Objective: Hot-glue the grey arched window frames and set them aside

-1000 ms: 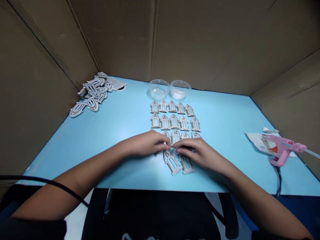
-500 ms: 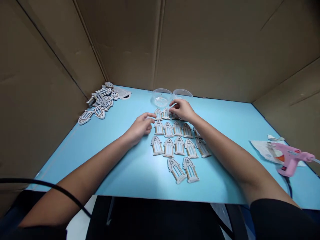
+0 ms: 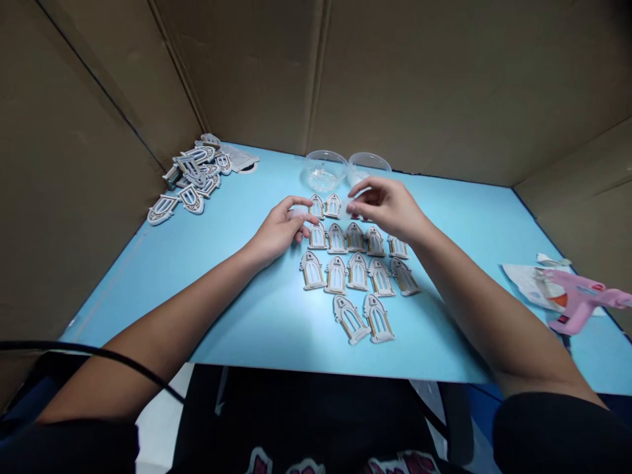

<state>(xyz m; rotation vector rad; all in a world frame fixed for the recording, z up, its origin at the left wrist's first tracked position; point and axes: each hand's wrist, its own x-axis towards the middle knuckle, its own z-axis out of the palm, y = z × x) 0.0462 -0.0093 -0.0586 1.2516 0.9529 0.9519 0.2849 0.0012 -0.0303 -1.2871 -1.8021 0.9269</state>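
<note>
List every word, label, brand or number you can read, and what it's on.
None can be read.
Pink glue gun: markings too small and blurred.
White packet: an orange patch, no legible words.
Red-and-white print at the bottom edge: cut off, unreadable.
Arched window pieces: no lettering visible.

The small arched window frames (image 3: 357, 271), white with golden-brown edging, lie flat on the blue tabletop (image 3: 247, 316), pointed tops facing away from the person. I count five in each of the two middle rows; the row behind them is partly covered by the right hand (image 3: 388, 205). Two more sit side by side in front, the left one (image 3: 351, 319) more askew, blue showing through its openings. A thin translucent sheet (image 3: 345, 209) is pinched in the right fingertips above the back row; a whitish piece (image 3: 297, 212) sits between the left hand's (image 3: 277, 232) fingers.
</note>
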